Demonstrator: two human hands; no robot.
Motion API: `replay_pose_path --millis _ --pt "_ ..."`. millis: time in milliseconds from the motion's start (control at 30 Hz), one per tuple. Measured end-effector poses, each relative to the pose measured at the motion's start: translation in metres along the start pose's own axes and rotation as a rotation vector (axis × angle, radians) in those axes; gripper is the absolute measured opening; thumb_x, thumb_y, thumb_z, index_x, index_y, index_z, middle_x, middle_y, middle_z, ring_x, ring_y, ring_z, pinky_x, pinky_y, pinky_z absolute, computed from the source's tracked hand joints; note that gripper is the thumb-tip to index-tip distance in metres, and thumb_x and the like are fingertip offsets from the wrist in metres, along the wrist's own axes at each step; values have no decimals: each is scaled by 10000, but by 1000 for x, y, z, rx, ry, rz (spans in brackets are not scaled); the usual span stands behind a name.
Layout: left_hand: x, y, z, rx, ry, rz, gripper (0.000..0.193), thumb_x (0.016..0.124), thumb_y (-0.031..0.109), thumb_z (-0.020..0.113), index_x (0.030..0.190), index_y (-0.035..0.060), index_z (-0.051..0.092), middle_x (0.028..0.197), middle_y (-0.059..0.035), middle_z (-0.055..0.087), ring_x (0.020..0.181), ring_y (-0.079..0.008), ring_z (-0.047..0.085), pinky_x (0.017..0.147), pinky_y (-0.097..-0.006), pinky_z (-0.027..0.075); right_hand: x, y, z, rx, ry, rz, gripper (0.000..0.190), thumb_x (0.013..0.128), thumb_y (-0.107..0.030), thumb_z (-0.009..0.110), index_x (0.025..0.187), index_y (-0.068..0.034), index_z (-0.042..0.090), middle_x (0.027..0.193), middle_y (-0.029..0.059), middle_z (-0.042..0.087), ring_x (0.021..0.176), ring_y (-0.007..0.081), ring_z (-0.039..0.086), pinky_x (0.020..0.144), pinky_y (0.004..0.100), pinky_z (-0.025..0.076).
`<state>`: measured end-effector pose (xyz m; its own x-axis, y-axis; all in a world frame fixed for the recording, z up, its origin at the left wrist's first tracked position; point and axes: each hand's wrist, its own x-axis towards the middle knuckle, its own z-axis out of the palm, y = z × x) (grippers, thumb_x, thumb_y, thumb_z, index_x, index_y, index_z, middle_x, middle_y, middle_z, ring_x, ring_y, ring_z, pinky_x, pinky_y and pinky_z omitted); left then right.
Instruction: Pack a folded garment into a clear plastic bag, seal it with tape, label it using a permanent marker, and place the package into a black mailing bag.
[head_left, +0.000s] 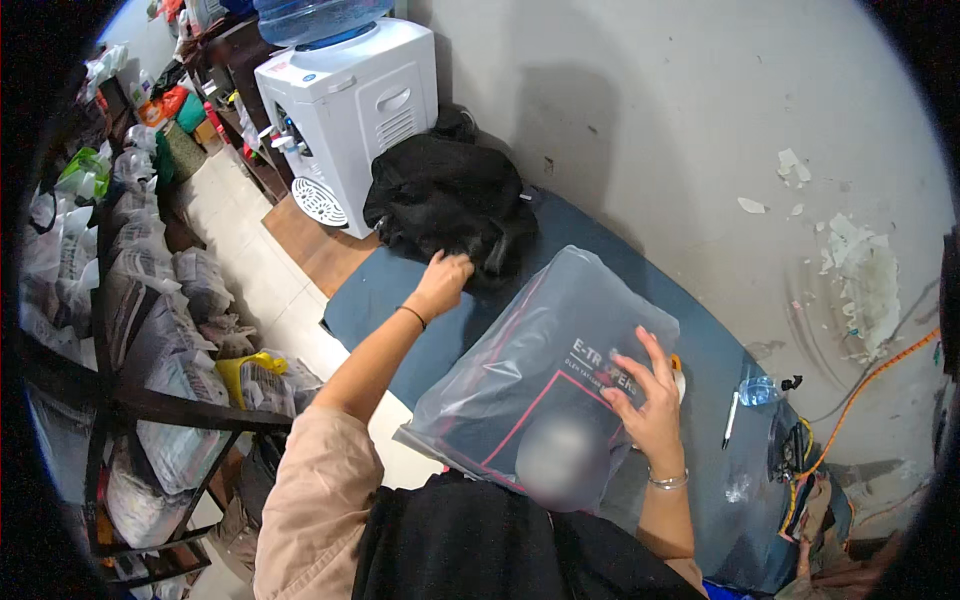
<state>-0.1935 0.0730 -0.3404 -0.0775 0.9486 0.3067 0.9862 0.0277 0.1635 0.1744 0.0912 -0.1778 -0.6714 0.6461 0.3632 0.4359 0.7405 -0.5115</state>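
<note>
On the blue-grey table (705, 480) lies a folded dark garment in a clear plastic bag (525, 360), which bears printed writing and red lines. My right hand (649, 397) rests on the bag's right part with its fingers spread. Up and to the left, my left hand (448, 279) is at the near edge of a heap of black cloth (450, 187), its fingers curled; whether they grip the cloth is hard to tell. A blurred round patch hides the bag's lower part. Part of an orange and white thing shows behind my right hand.
A white water dispenser (352, 127) stands behind the black cloth. Along the table's right side are a white pen (730, 420), a clear blue-tinted plastic item (759, 391) and an orange cord (862, 390). A rack (187, 409) with many plastic-wrapped packages stands at left. The wall borders the table.
</note>
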Motion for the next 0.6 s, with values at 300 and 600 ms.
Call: replay_pose_path --millis 300,600 --pt "82 137 -257 -710 333 637 314 645 -80 616 948 -3 594 877 -137 601 837 -318 594 749 -344 480 162 -24 65 544 347 -212 419 746 -146 722 1098 -15 537 1044 181 600 1054 250 556 914 364 410" --pt "-14 5 -210 -331 752 -125 979 545 459 817 1339 60 405 1373 -185 369 1265 -335 362 1043 -416 306 213 36 -70 1233 870 245 294 862 -27 536 1148 37 526 1128 124 582 998 248 583 883 371 488"
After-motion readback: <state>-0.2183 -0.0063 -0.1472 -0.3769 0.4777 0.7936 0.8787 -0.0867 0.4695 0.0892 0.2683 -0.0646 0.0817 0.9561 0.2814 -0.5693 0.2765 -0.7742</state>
